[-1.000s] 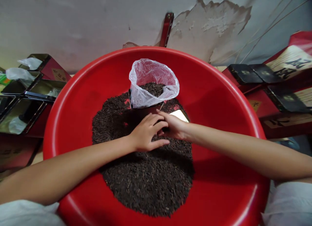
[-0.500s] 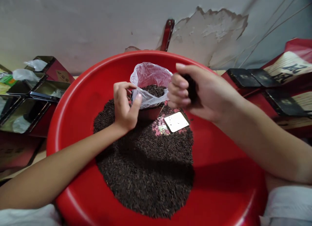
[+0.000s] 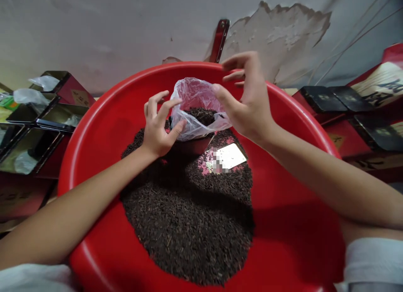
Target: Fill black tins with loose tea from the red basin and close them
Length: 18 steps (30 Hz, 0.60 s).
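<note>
A large red plastic basin [image 3: 292,224] holds a heap of dark loose tea leaves [image 3: 189,216]. At its far side stands a small red box lined with a clear plastic bag [image 3: 197,98], nearly full of tea. My left hand [image 3: 159,126] touches the bag's left rim with its thumb, fingers spread apart. My right hand [image 3: 247,96] hovers over the bag's right rim, fingers spread and curled, with nothing visible in it. A pale card-like lid [image 3: 231,156] lies on the tea just right of the box.
Open dark boxes with plastic liners [image 3: 34,115] are stacked at the left. Black and red lidded boxes [image 3: 343,98] lie at the right. A red handle [image 3: 219,40] leans on the peeling wall behind the basin.
My hands rose from the tea heap. The right one carried a handful of tea to the bag and now stands open above it; the left moved to the bag's rim.
</note>
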Each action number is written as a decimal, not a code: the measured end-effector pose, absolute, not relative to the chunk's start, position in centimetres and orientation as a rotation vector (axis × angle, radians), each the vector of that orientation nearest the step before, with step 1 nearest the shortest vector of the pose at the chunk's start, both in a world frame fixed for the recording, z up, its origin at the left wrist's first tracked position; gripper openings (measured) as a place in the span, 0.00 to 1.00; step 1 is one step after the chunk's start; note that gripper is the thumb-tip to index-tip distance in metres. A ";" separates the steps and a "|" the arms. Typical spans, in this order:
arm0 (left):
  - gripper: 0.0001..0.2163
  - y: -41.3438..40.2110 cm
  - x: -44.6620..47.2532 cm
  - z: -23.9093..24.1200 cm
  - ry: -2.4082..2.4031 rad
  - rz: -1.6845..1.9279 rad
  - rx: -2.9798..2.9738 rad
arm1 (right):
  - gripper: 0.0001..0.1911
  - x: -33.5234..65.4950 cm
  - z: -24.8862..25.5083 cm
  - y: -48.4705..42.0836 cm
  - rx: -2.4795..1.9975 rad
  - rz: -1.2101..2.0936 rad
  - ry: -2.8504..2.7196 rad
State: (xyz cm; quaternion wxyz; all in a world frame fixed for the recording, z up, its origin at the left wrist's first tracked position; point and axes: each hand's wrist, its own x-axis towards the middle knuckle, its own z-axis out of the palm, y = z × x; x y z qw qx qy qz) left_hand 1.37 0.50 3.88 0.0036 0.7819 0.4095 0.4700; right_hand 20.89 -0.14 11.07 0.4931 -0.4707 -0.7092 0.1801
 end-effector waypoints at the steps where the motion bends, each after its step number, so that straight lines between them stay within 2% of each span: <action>1: 0.17 0.6 1.3 4.0 1.301 1.457 2.465 | 0.14 21.7 10.4 -0.1 -1.201 0.410 -1.665; 3: 0.12 0.8 1.0 4.3 1.309 1.442 2.479 | 0.17 23.3 9.0 0.7 -1.362 0.510 -1.627; 6: 0.07 1.6 0.3 4.7 1.272 1.394 2.506 | 0.09 25.0 7.8 2.5 -1.543 0.932 -1.652; 8: 0.07 2.2 -0.4 5.0 1.237 1.341 2.574 | 0.05 25.2 7.7 3.1 -1.510 1.101 -1.624; 12: 0.09 3.0 -1.7 5.1 1.233 1.445 2.703 | 0.05 24.3 8.1 3.0 -1.312 0.931 -1.475; 18: 0.16 3.9 -1.9 5.0 1.119 2.004 2.669 | 0.06 24.6 8.3 3.6 -1.268 0.909 -1.322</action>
